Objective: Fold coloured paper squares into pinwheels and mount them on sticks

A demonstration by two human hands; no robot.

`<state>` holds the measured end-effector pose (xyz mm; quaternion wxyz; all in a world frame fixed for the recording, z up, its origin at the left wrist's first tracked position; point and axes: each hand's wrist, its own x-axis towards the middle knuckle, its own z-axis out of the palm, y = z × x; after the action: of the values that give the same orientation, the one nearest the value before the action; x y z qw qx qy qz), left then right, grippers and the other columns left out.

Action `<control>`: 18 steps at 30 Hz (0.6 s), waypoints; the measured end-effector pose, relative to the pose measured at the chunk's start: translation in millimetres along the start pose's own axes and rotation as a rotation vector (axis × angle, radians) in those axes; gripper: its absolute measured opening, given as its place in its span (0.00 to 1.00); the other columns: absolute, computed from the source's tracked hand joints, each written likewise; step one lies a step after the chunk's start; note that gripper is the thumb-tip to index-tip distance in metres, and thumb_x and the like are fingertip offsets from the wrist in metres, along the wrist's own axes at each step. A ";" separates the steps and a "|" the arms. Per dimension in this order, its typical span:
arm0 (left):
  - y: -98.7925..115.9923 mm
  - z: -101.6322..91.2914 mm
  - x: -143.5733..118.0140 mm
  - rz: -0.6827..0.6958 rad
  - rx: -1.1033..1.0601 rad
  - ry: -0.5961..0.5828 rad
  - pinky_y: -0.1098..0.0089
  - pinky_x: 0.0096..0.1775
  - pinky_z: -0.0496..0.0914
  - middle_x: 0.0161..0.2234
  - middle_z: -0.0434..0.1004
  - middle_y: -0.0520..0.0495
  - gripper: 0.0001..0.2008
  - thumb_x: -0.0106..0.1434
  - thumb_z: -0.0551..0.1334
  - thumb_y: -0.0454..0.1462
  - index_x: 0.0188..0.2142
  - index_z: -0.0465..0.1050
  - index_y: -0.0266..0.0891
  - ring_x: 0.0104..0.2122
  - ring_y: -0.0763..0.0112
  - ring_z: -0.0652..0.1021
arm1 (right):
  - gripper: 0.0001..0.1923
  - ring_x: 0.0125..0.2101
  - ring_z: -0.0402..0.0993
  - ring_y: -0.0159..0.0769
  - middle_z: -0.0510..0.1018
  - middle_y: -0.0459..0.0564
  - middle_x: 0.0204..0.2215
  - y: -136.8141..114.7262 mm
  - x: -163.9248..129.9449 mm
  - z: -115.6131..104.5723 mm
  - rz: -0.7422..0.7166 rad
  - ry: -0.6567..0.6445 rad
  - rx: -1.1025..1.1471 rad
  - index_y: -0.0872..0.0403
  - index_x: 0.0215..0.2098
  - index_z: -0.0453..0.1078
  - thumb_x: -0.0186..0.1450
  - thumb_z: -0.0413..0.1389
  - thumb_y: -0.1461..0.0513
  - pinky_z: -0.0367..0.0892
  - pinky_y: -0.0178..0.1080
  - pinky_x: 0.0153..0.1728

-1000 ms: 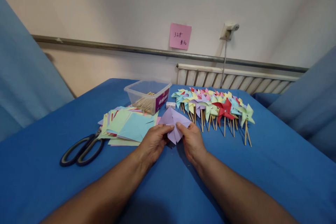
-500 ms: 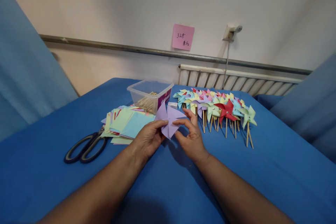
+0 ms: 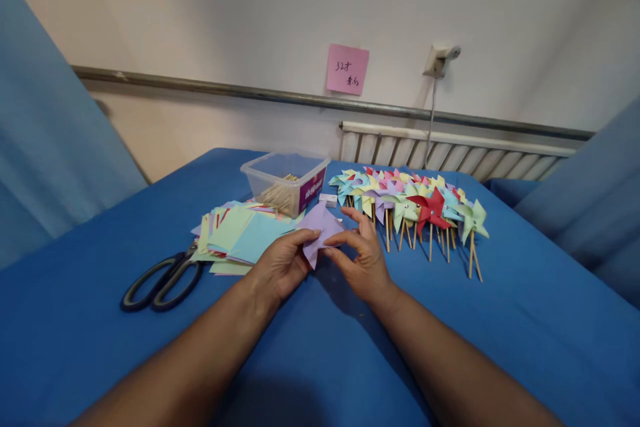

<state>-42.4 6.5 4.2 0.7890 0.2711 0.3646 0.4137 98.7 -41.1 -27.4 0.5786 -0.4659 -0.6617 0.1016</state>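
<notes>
A pink sticky note [image 3: 347, 69] on the wall, upper centre, bears handwriting too small to read. At frame centre the left hand [image 3: 281, 265] and right hand [image 3: 364, 260] meet, fingertips pinching a folded purple paper [image 3: 320, 228] held between them just above the blue table [image 3: 525, 320].

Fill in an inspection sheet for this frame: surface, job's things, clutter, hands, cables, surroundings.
Surface: blue cloth over the table.
Job's things: purple paper, folded, pinched between both hands.
Clutter: paper stack, scissors, clear box with sticks, row of pinwheels, small white box.
Hands: left hand and right hand both hold the paper.
Cables: cord hanging from a wall socket.
Surroundings: pink note, rail, radiator, blue curtains.
</notes>
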 end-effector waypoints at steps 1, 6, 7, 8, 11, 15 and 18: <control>0.6 0.7 -0.4 0.001 -0.005 -0.007 0.71 0.32 0.74 0.30 0.80 0.45 0.12 0.53 0.61 0.24 0.37 0.76 0.31 0.27 0.69 0.78 | 0.04 0.57 0.62 0.45 0.65 0.51 0.56 0.3 0.1 -0.6 -0.019 -0.007 -0.018 0.48 0.34 0.77 0.59 0.62 0.62 0.60 0.50 0.54; -1.5 -2.6 1.6 0.020 0.048 -0.018 0.71 0.32 0.72 0.27 0.79 0.46 0.08 0.51 0.64 0.26 0.33 0.76 0.32 0.26 0.70 0.77 | 0.02 0.54 0.64 0.42 0.70 0.51 0.52 2.7 0.2 -0.5 0.016 0.002 0.009 0.50 0.29 0.76 0.60 0.61 0.61 0.59 0.48 0.55; -2.5 -3.9 2.0 0.032 0.073 -0.012 0.71 0.32 0.72 0.26 0.78 0.47 0.07 0.50 0.65 0.27 0.31 0.75 0.32 0.25 0.71 0.77 | 0.03 0.54 0.65 0.41 0.71 0.52 0.51 3.1 0.3 0.0 0.051 0.005 0.034 0.50 0.28 0.75 0.61 0.60 0.61 0.59 0.47 0.54; -3.5 -5.0 2.1 0.047 0.101 -0.005 0.71 0.31 0.71 0.25 0.77 0.48 0.06 0.49 0.67 0.28 0.30 0.75 0.33 0.25 0.71 0.76 | 0.05 0.53 0.66 0.41 0.71 0.52 0.50 3.5 0.4 0.4 0.090 0.009 0.059 0.51 0.28 0.75 0.61 0.60 0.61 0.60 0.46 0.54; -5.0 -4.8 -0.4 0.087 0.182 0.009 0.72 0.30 0.70 0.23 0.76 0.50 0.06 0.47 0.68 0.29 0.26 0.74 0.34 0.24 0.73 0.75 | 0.07 0.50 0.69 0.40 0.73 0.54 0.47 4.4 1.4 1.1 0.193 0.022 0.109 0.53 0.25 0.72 0.60 0.59 0.61 0.61 0.44 0.51; -4.4 -1.0 -5.3 0.101 0.244 0.001 0.73 0.28 0.68 0.21 0.73 0.52 0.07 0.46 0.69 0.30 0.22 0.72 0.36 0.23 0.74 0.73 | 0.09 0.47 0.71 0.40 0.74 0.54 0.43 5.3 2.8 0.7 0.271 0.016 0.127 0.53 0.21 0.70 0.58 0.59 0.61 0.63 0.43 0.49; -4.4 -0.4 -5.4 0.098 0.273 0.002 0.73 0.26 0.67 0.20 0.72 0.52 0.08 0.46 0.70 0.32 0.21 0.71 0.36 0.22 0.74 0.72 | 0.08 0.45 0.72 0.40 0.75 0.53 0.42 5.8 3.3 0.4 0.288 0.020 0.117 0.53 0.20 0.69 0.57 0.59 0.62 0.64 0.43 0.47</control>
<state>-42.8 -0.3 2.6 0.7234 0.3928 0.4046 0.3984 101.6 -35.4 -29.2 0.5907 -0.5223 -0.5754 0.2173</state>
